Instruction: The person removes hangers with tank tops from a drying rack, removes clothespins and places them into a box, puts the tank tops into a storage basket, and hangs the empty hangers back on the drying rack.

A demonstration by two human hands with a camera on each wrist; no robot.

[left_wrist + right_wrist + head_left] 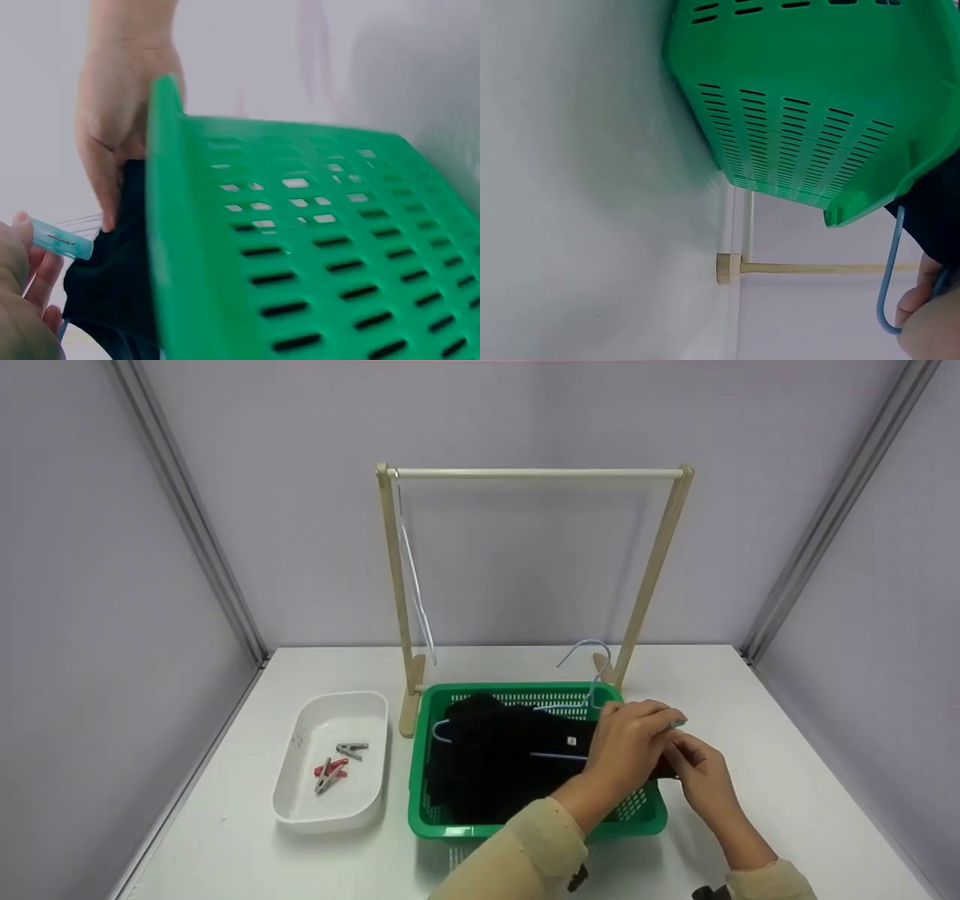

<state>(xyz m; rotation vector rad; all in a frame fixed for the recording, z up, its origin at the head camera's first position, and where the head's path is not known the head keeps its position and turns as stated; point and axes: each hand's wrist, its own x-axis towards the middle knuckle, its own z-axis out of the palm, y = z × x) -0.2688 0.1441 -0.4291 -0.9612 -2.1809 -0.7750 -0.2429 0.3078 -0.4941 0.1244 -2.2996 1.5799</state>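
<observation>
A black garment with a small white label lies bunched in the green basket. A light-blue wire hanger runs through it, its hook rising above the basket's back rim. At the basket's right side, my left hand pinches a short light-blue plastic piece, perhaps a clip, beside the dark cloth. My right hand is close against it, pinching the edge of the black garment. In the right wrist view, a bent end of the hanger shows beside the right fingers.
A wooden rack stands behind the basket, with a white hanger at its left end. The white tray on the left contains a grey clip and red-and-metal clips. Another hanger hook shows at the basket's left.
</observation>
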